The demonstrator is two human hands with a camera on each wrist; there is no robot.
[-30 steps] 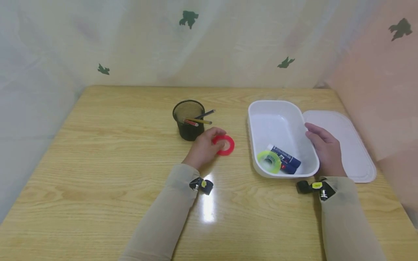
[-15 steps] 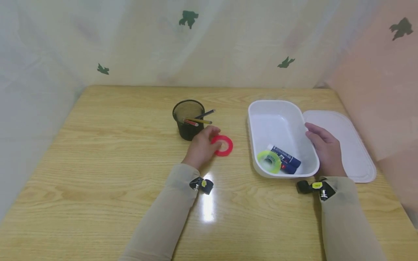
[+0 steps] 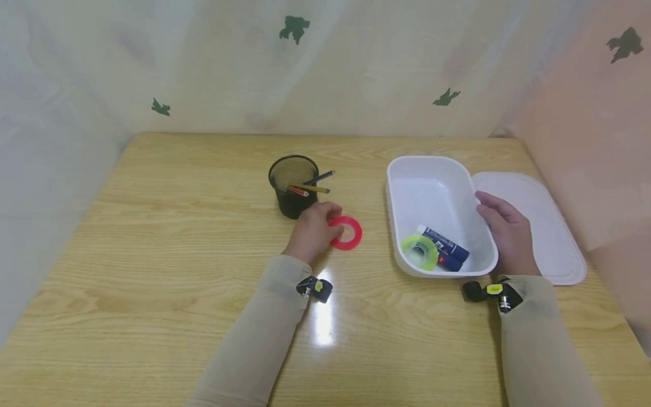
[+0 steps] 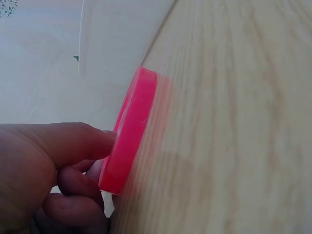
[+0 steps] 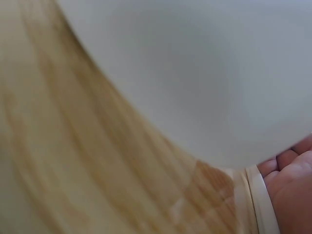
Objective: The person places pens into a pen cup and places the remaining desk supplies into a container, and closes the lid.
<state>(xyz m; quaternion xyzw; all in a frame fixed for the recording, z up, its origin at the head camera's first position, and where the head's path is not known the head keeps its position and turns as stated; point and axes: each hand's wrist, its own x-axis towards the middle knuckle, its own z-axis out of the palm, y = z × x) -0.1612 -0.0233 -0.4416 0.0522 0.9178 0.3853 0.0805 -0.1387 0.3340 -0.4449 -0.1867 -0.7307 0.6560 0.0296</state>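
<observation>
My left hand [image 3: 311, 230] pinches a red roll of tape [image 3: 353, 243] at its left side, just in front of the pencil cup. The left wrist view shows the thumb on the upper face of the red tape roll [image 4: 130, 131] and fingers curled below; it sits close over the wood, its reflection beside it. My right hand [image 3: 510, 237] holds the right rim of a white plastic box [image 3: 424, 192], thumb and forefinger at the edge. Inside the box lie a yellow-green tape roll [image 3: 431, 254] and two dark blue glue sticks [image 3: 447, 244]. Box wall hides part of the right fingers.
A black mesh pencil cup [image 3: 292, 204] stands behind the left hand, with several pencils [image 3: 317, 188] leaning out to the right. A white lid [image 3: 551, 237] lies flat right of the box, partly under the right hand. Behind the wooden table [image 3: 152, 254] hangs a pale curtain.
The red tape roll has shifted slightly left and toward the person, still in the left fingers. The right hand and the white box have stayed in place.
</observation>
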